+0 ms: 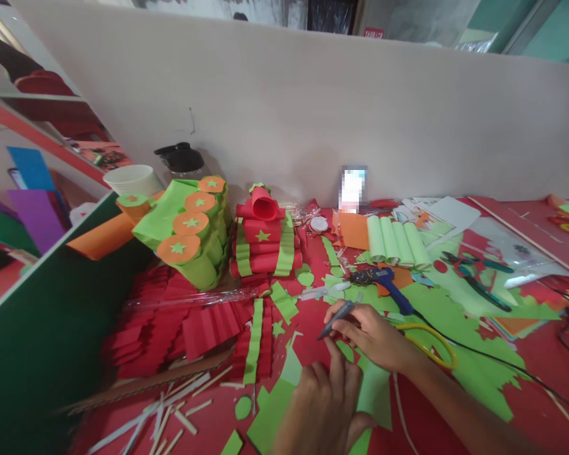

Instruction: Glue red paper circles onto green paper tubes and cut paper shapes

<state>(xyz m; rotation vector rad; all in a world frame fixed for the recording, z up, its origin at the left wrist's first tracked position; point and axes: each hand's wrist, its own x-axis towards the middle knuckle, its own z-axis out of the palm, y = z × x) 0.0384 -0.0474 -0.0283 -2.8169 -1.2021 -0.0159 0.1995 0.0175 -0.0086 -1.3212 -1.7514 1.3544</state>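
My right hand grips a dark grey pen, its tip pointing down and left. Just below that tip reaches the index finger of my left hand, which rests over light green paper with the thumb spread and the other fingers bent. Whether a small piece lies under the fingertip, I cannot tell. Left of the hands are a green paper star and a pleated red piece with a green strip. A yellow-handled tool, probably scissors, lies partly behind my right forearm.
A blue glue gun with a black cord lies beyond my right hand, near pliers and pale green paper rolls. Red rolls and orange-topped green rolls stand left. Wooden sticks lie in front; a phone leans behind.
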